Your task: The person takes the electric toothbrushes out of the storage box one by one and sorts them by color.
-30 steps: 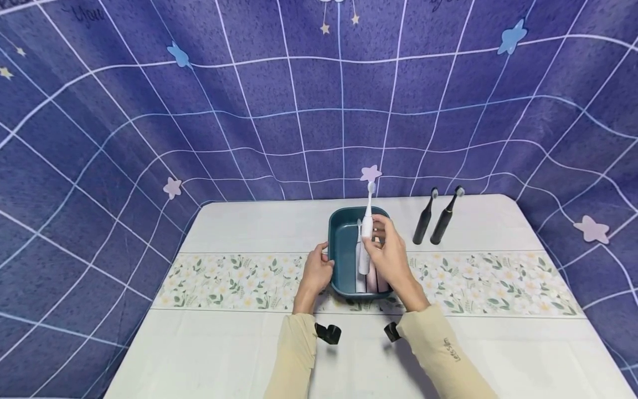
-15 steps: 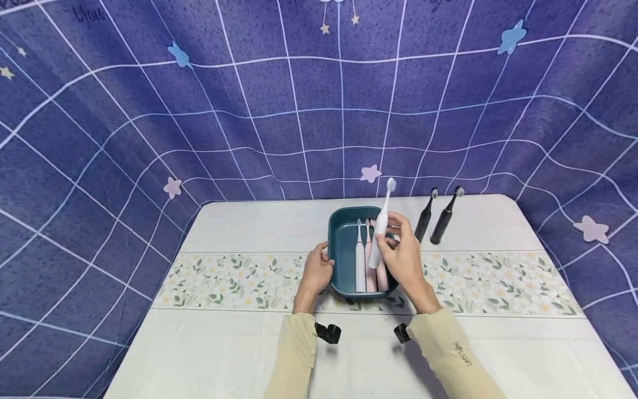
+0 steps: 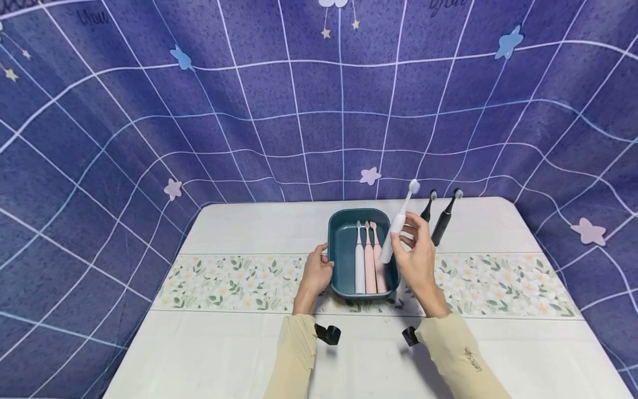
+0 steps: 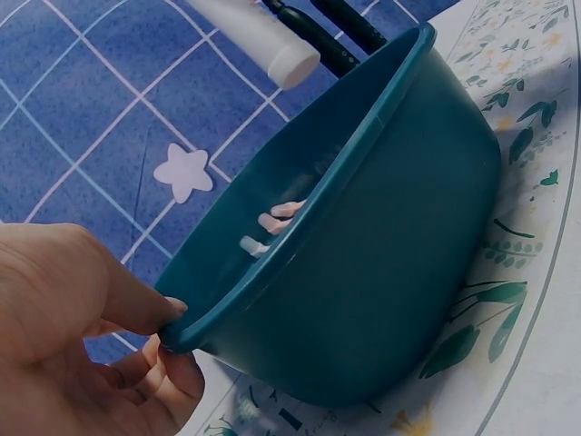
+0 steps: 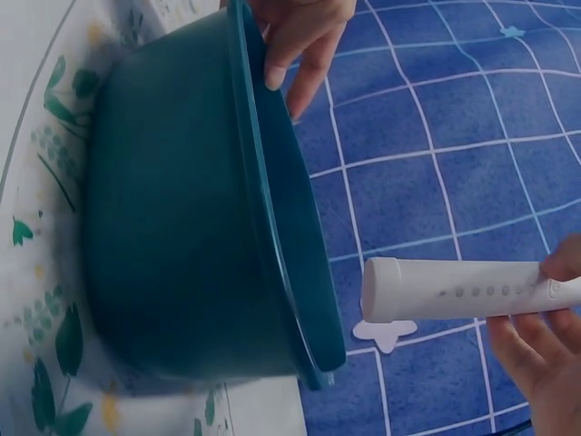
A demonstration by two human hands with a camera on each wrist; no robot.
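A white electric toothbrush [image 3: 396,226] is in my right hand [image 3: 417,260], pinched by its handle between thumb and fingers. It tilts with its brush head up and to the right, above the right side of a dark teal plastic basin [image 3: 343,263]. Its flat bottom end [image 5: 381,289] shows in the right wrist view, apart from the rim. My left hand [image 3: 317,271] grips the basin's left rim, thumb on top and fingers beneath in the left wrist view. Inside the basin lie a white toothbrush [image 3: 360,269] and two pink toothbrushes [image 3: 370,270], side by side.
Two black electric toothbrushes, one of them in plain view [image 3: 442,226] and one partly behind my right hand [image 3: 426,214], are on the table [image 3: 239,349] right of the basin. A floral strip crosses the white tabletop. A blue gridded curtain [image 3: 299,138] hangs behind.
My right hand has carried the white toothbrush from over the basin's middle to the right, uncovering the toothbrushes inside. My left hand stays on the rim.
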